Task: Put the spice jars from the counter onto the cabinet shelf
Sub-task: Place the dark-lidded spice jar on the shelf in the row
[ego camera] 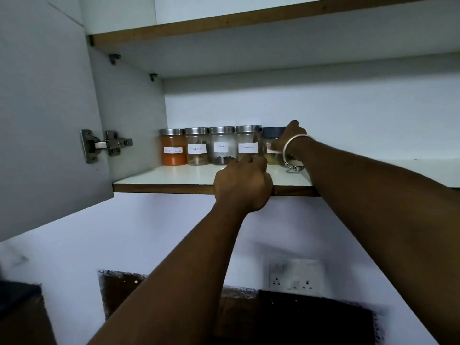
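Gripping the dark-lidded jar (273,132), the right hand (290,139) has its thumb on the glass front and its fingers wrapped behind. The jar stands on the shelf (174,179), at the right end of a row of 5. The left hand (242,185) is curled at the base of jar 4 (247,148); whether it pinches the glass I cannot tell. Best next: nudge the held jar flush against jar 4, keep it level, then release. It stands upright, long axis vertical, lid up; its label is hidden.
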A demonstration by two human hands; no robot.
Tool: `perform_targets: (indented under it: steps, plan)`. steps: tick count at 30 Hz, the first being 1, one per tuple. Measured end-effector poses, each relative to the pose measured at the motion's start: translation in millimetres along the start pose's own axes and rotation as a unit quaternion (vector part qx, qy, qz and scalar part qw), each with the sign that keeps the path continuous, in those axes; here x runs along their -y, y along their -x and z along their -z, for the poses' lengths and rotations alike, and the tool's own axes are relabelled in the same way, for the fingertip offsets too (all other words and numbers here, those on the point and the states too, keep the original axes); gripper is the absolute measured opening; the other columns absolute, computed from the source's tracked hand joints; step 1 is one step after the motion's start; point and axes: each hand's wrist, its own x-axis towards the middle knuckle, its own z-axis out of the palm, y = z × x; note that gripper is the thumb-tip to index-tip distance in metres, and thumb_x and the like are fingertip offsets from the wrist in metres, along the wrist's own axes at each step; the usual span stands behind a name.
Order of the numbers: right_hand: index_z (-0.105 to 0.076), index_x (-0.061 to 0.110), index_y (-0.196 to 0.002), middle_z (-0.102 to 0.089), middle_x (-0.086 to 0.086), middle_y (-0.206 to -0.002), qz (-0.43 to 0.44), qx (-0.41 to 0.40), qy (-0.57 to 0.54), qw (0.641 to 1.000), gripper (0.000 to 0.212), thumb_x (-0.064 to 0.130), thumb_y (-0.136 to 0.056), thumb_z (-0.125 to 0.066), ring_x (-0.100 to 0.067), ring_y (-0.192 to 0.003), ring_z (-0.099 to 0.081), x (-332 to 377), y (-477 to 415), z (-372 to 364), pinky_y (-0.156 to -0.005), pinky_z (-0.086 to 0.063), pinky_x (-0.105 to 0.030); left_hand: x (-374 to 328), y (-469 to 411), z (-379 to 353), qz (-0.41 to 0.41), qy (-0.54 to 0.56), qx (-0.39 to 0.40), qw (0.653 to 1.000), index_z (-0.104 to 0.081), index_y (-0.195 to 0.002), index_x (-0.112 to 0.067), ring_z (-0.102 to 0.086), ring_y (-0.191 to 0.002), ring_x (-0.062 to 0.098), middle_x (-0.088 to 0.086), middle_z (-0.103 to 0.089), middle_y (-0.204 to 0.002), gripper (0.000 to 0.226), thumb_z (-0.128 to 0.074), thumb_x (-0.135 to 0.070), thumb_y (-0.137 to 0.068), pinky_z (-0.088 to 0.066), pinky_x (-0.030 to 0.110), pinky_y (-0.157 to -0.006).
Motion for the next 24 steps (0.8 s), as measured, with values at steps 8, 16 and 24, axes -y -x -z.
perform_targets:
  steps: [8,16,24]
  plan:
    - [-0.051,0.008,-0.137,-0.062,-0.010,-0.110,-0.006,0.153,0.096,0.983,0.061,0.044,-0.092,-0.071,-0.031,-0.115,-0.060,-9,21,21,-0.100,-0.047,-0.037,2,0,2,-0.019,0.002,0.007,1.000,-0.062,-0.116,-0.022,-0.060,-0.107,0.033,0.004,-0.066,-0.118,0.028,-0.040,-0.033,-0.102,-0.038,0.036,-0.070]
    - [-0.065,0.007,-0.100,-0.058,-0.008,-0.092,0.032,0.217,0.142,0.965,0.025,0.023,-0.085,-0.078,-0.021,-0.073,-0.054,-14,83,57,-0.064,-0.045,-0.027,1,5,9,-0.030,0.021,0.011,0.999,-0.063,-0.113,-0.019,-0.063,-0.103,0.034,0.007,-0.067,-0.114,0.027,-0.042,-0.033,-0.102,-0.045,0.037,-0.071]
    - [-0.067,0.014,-0.105,-0.065,-0.007,-0.108,0.159,0.127,0.199,0.958,0.026,0.034,-0.088,-0.067,-0.026,-0.096,-0.063,-32,192,68,-0.073,-0.051,-0.025,-12,24,33,-0.017,0.091,0.034,0.995,-0.064,-0.117,-0.018,-0.063,-0.111,0.032,0.005,-0.068,-0.120,0.027,-0.041,-0.029,-0.107,-0.051,0.043,-0.086]
